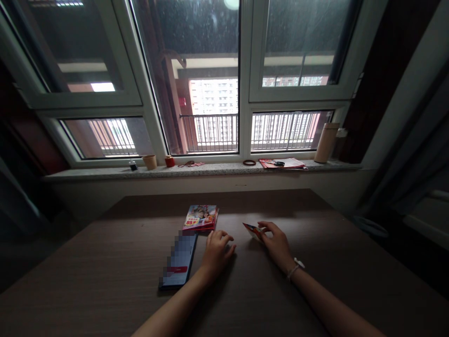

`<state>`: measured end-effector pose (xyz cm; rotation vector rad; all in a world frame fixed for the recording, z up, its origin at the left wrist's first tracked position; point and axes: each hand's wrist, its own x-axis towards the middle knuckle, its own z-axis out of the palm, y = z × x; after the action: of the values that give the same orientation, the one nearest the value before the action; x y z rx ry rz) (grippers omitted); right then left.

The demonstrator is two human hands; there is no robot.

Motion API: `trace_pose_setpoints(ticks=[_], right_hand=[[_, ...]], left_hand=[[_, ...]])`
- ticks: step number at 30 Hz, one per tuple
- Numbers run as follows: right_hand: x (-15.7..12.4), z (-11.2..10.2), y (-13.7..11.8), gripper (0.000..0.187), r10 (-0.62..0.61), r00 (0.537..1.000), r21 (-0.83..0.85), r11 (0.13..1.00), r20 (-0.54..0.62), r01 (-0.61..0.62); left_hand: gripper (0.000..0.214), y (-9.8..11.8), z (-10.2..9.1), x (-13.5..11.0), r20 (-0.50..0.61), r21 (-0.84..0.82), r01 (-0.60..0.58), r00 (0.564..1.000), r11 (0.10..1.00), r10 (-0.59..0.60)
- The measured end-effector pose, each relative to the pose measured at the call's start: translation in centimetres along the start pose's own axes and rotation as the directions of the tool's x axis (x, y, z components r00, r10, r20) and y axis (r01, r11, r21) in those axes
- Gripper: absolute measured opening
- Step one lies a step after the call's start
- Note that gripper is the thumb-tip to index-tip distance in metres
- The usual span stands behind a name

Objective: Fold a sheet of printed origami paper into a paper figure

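My right hand [277, 244] pinches a small piece of folded, colourful printed paper [253, 230], which is tilted up just above the table. Its printing is too small to read. To the left, my left hand [218, 252] rests on the table, holding nothing, with its fingers loosely bent and apart. Just beyond its fingertips lies a small stack of red printed leaflets [201, 217]; the top one shows a picture and the price 89.9. A dark-edged phone [179, 262] lies face up beside my left wrist, part of its screen blurred out.
The brown wooden table [105, 262] reaches almost to the wall under a window. Along the stone sill [217, 169] stand a paper cup [149, 162], a red spool-like item [170, 161], a bead bracelet [249, 162], scissors [278, 163] on printed papers and a tall flask [325, 142].
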<state>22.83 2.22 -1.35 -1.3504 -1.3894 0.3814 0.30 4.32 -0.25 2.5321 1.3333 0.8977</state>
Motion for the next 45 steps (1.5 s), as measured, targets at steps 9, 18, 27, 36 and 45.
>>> trace_pose_setpoints(ticks=[9,18,27,36,45], right_hand=[[-0.2,-0.4,-0.7,0.017,-0.159,0.986,-0.175,0.971,0.044,0.164],[-0.8,-0.1,-0.9,0.013,-0.125,0.938,-0.325,0.916,0.323,0.234],[-1.6,0.4,-2.2,0.020,-0.167,0.891,-0.412,0.840,0.423,0.353],[-1.9,0.6,-2.0,0.032,-0.126,0.879,-0.398,0.856,0.460,0.331],[-1.4,0.3,-1.8,0.029,-0.121,0.870,-0.330,0.893,0.479,0.306]], left_hand=[[0.018,-0.1,0.2,0.0,0.001,0.009,-0.011,1.000,1.000,0.011],[0.019,-0.1,0.3,-0.1,0.015,0.021,-0.004,1.000,1.000,0.004],[0.021,0.5,0.0,0.0,0.069,0.021,-0.044,0.997,0.999,0.043],[0.038,0.4,0.1,-0.4,0.259,-0.028,-0.149,0.954,0.989,0.151],[0.025,0.3,0.3,-0.3,0.231,-0.036,-0.062,0.971,0.997,0.068]])
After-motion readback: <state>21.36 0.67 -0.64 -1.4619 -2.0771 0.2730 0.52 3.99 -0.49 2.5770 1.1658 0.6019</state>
